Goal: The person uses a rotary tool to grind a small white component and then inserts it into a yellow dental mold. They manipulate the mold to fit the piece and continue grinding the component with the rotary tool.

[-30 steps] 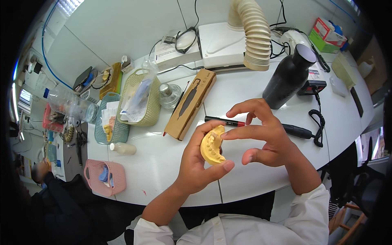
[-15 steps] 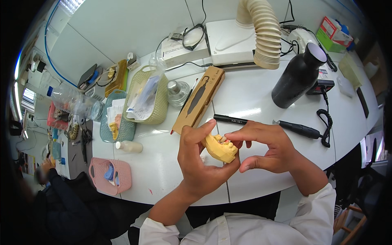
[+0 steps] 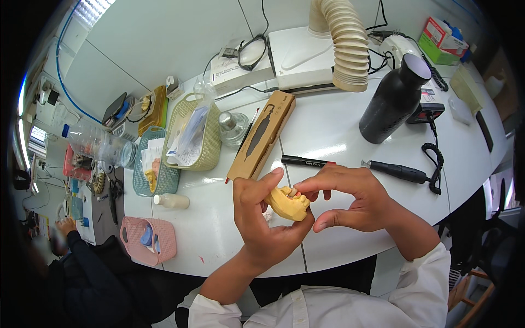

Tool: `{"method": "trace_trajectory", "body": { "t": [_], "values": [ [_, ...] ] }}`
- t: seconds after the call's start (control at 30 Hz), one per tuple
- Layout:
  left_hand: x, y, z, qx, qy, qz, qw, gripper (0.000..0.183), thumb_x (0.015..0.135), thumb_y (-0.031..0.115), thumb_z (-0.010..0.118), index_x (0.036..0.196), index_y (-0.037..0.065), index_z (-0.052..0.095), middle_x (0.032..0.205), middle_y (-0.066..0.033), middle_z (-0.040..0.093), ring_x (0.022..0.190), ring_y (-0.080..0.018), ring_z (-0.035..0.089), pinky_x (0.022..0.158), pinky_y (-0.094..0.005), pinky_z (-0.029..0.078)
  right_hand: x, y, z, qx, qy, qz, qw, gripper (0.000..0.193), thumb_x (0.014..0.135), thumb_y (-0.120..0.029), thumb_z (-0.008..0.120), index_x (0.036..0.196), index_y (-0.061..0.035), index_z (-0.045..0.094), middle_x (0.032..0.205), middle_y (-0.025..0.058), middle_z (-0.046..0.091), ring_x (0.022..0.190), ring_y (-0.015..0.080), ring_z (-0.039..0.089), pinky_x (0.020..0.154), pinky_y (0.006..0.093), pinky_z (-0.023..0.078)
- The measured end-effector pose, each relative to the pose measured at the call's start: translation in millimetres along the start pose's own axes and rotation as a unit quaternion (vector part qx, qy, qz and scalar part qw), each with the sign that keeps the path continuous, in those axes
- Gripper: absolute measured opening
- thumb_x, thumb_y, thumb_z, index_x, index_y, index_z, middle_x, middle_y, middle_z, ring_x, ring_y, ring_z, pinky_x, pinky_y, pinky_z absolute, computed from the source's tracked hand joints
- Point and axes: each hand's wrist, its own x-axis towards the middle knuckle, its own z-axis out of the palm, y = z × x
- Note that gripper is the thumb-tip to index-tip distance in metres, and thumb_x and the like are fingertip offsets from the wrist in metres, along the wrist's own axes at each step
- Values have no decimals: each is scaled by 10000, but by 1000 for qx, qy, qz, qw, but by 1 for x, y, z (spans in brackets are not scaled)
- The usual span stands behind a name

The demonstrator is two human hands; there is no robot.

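A yellow plaster dental model [image 3: 287, 208] with teeth along its upper edge is gripped between the thumb and fingers of my left hand [image 3: 252, 213]. On it shows a pale tooth [image 3: 293, 192] with a bit of pink-red beside it. My right hand [image 3: 363, 198] comes in from the right, its index fingertip at that tooth. The right thumb is spread apart below and touches nothing. Whether the other right fingers touch the model is hidden. Some small white bits [image 3: 268, 213] lie on the table behind my left hand.
Beyond my hands lie a brown cardboard box [image 3: 263, 136], a black marker [image 3: 303, 160] and a black rotary handpiece [image 3: 399, 171]. A black bottle [image 3: 391, 104] stands far right. Leftward are a green basket [image 3: 210, 147], blue basket [image 3: 164, 183], pink basket [image 3: 168, 240] and small bottle [image 3: 172, 201]. Another person's sleeve [image 3: 87, 262] is far left.
The model and both hands have shifted slightly left. The model has turned a little, and my right index fingertip now reaches further over the tooth. The view has also moved slightly.
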Motion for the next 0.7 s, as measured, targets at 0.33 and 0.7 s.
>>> {"method": "trace_trajectory", "body": {
  "t": [0.33,0.7],
  "values": [
    [-1,-5,4,73,29,77,994,692,616,48,860,1219,51,521,976,-85,482,808,-208,489,657,-306,405,3,-4,-2,-37,18,-35,999,473,756,-262,844,1183,-132,690,1082,25,699,949,195,613,795,325,502],
    [-6,-11,13,48,-14,77,996,757,684,130,880,1205,88,332,1009,-95,379,860,-211,418,689,-330,351,1,-3,7,-116,49,-95,988,367,748,-157,819,1093,-134,698,953,11,681,873,212,625,815,359,489]
  ]
}}
